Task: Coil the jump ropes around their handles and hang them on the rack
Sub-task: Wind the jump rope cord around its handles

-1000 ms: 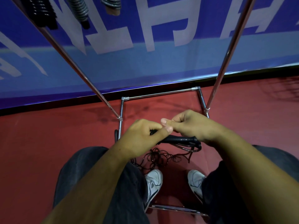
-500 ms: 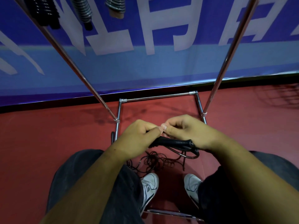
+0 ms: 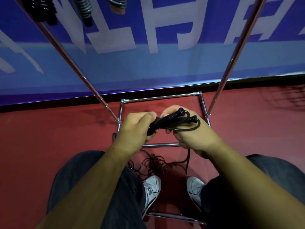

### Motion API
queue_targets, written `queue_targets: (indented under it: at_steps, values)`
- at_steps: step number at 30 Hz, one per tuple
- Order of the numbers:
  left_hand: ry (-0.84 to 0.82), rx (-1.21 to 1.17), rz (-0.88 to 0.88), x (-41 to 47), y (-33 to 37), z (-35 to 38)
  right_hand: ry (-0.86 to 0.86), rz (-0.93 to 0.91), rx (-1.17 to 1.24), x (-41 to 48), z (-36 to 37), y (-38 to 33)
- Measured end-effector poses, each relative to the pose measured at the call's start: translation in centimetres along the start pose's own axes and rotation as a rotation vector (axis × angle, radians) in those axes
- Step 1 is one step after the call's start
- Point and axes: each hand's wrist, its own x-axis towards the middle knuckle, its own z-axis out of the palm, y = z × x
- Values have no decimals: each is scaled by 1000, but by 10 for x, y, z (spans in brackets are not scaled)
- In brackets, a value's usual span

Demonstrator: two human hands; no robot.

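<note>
The left hand (image 3: pixel 135 128) is gripping the butt ends of the two black handles (image 3: pixel 171 117), held side by side and pointing up and to the right. The right hand (image 3: pixel 189 134) is curling round the rope (image 3: pixel 184 129), which is looping beside the handle tips. The rest of the rope is trailing down into a tangle on the red floor (image 3: pixel 49 138) just ahead of the white shoes (image 3: pixel 151 187). The rack (image 3: pixel 229 63) is standing directly in front, with coiled ropes (image 3: pixel 83 7) hanging at its upper left.

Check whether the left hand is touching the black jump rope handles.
Touching. The head view shows the left hand curled round the near ends of the black handles, with no gap between skin and handles.
</note>
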Motion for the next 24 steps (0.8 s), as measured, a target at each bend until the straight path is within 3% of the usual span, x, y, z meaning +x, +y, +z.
queue_targets:
  at_steps: [6, 9, 12, 15, 21, 24]
  values:
    - [81, -147, -68, 5, 2, 2, 143, -275, -465, 2, 9, 11]
    - [84, -137, -81, 5, 2, 6, 246, -353, -520, 4, 9, 15]
    - [89, -82, -93, 5, 1, 7, 170, -208, -443, 2, 13, 16]
    - [145, 135, -55, 7, -2, 4, 85, 13, -320, 1, 19, 18]
    - [231, 439, 30, 5, -4, 6, -99, 163, -219, -1, 22, 7]
    - [226, 647, 233, 2, -4, 10, 1, 235, -92, -3, 25, 1]
